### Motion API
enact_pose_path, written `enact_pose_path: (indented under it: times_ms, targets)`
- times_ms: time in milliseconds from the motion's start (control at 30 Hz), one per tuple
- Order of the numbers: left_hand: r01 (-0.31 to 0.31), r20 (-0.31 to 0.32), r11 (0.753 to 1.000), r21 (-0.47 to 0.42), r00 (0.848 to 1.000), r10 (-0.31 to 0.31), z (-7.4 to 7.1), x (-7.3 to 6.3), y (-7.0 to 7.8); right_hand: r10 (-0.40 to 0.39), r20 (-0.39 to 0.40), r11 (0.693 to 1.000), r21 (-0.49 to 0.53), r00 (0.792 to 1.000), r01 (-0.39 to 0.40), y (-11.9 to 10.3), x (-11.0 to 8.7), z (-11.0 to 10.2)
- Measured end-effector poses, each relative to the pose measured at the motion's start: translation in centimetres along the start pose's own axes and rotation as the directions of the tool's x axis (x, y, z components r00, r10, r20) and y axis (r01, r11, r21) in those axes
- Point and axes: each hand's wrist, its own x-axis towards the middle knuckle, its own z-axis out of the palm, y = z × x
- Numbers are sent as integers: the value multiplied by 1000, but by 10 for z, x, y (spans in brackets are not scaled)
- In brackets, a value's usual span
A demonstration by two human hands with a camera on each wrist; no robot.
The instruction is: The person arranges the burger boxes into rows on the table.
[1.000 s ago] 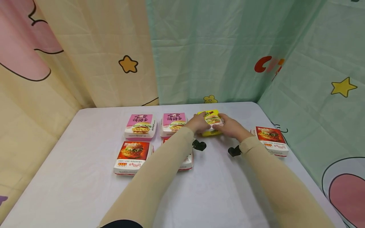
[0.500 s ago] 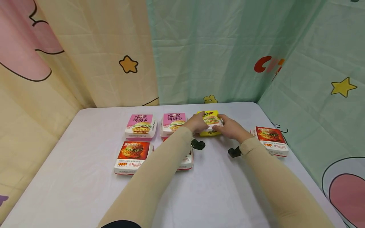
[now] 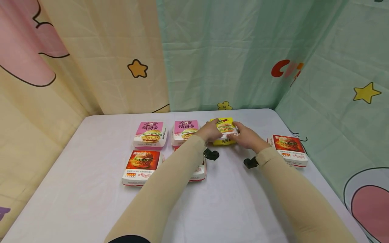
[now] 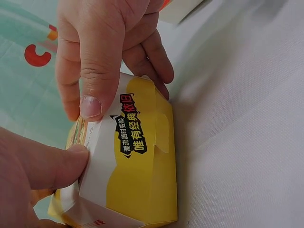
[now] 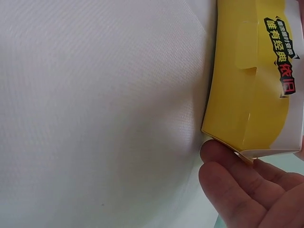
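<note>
In the head view both hands are at a yellow-and-white burger box (image 3: 225, 128) in the back row. My left hand (image 3: 209, 131) holds its left side, partly covering it. From the right, my right hand (image 3: 247, 137) holds the opposite side, its thumb at the front top edge. The left wrist view shows the left thumb (image 4: 61, 166) and the right hand (image 4: 104, 57) around the printed front of the box (image 4: 137, 175). In the right wrist view the right fingers (image 5: 232, 185) lie along one end of the box, whose lower edge is right at the white cloth.
Two pink burger boxes (image 3: 150, 135) stand to the left in the same row. In front of them are a red-and-white burger box (image 3: 143, 167) and another, half hidden by the left sleeve (image 3: 170, 182). A third red box (image 3: 290, 150) sits near the right table edge. Curtains (image 3: 212, 60) surround the white-covered table (image 3: 225, 202).
Since a second ago the yellow burger box and my left hand have shifted slightly left, and the box sits a little straighter. Over the last half second both hands have stayed nearly still.
</note>
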Motion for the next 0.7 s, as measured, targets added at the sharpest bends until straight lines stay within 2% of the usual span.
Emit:
enact_pose_path:
  times_ms: [267,700]
  targets:
    - [29,17,999,-44,999,-28,-1,-2,0,-33,-15,999,-17,999,33,1,-1,1]
    - [-14,-12,1000,-5,1000,14,2,-3,-2,-70,-22,997,-38,997,69,2,-3,0]
